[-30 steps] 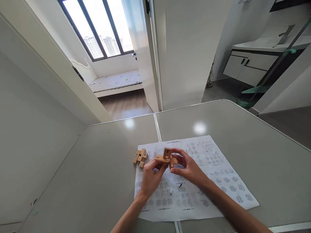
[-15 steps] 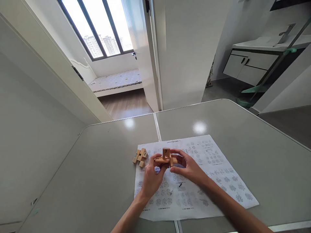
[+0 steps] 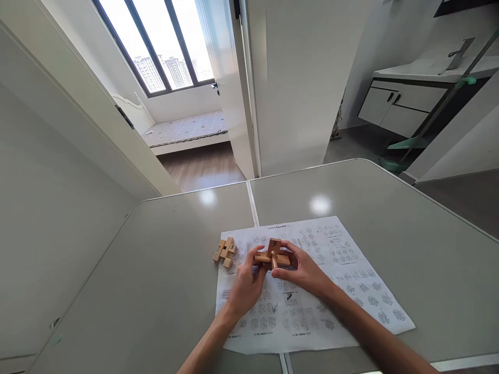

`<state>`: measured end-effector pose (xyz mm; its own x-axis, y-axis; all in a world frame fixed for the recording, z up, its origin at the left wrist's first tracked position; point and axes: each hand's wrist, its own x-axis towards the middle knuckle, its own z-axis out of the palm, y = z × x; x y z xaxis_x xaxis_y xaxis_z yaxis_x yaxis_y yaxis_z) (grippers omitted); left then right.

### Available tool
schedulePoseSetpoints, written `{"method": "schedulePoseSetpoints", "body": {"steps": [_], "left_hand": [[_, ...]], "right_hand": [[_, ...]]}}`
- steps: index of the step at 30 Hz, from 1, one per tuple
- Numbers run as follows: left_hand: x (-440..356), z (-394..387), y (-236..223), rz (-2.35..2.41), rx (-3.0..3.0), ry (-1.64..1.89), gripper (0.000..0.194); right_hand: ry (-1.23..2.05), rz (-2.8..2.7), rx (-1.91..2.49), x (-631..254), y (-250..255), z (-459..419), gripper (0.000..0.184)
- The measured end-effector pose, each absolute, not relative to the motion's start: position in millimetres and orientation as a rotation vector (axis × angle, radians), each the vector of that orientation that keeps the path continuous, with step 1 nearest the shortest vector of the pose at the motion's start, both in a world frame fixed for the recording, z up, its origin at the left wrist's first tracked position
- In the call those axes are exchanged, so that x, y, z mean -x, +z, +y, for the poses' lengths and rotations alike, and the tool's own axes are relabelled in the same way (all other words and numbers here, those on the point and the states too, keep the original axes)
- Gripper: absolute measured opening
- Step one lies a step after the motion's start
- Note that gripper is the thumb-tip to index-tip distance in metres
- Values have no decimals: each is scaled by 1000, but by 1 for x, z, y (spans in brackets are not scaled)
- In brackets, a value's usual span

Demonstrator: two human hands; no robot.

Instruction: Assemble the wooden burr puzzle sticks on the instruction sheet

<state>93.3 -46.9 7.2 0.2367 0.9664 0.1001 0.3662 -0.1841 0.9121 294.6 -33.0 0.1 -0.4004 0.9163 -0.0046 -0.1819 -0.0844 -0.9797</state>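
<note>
Between my hands is a wooden burr puzzle [image 3: 274,246] of crossed, numbered pieces, held just above a printed sheet. One block stands up out of it with a mark on its face, and a rounded peg points toward me. My left hand [image 3: 247,283] is closed on the left end, thumb below. On the right end, my right hand [image 3: 306,270] pinches the puzzle with thumb and fingers; some fingertips are hidden behind the wood. The paper sheet [image 3: 351,306] lies under both hands, covered in small diagrams.
A second group of interlocked wooden pieces [image 3: 226,252] rests at the sheet's left edge. The grey table [image 3: 167,280] has a pale seam [image 3: 252,202] through its middle. Beyond its far edge stand an open door [image 3: 230,93], a bed [image 3: 187,130] and a washbasin cabinet [image 3: 405,101].
The puzzle has shifted slightly to the right and turned, its upright block now leaning and the peg facing me more plainly. My left index finger has lifted a little off the wood.
</note>
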Motion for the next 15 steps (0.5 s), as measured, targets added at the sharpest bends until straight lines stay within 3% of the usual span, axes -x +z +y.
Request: {"method": "schedulePoseSetpoints", "body": {"steps": [15], "left_hand": [[-93, -48, 10, 1226, -1726, 912, 53]], "right_hand": [[1623, -1246, 930, -295, 3, -35, 67]]}}
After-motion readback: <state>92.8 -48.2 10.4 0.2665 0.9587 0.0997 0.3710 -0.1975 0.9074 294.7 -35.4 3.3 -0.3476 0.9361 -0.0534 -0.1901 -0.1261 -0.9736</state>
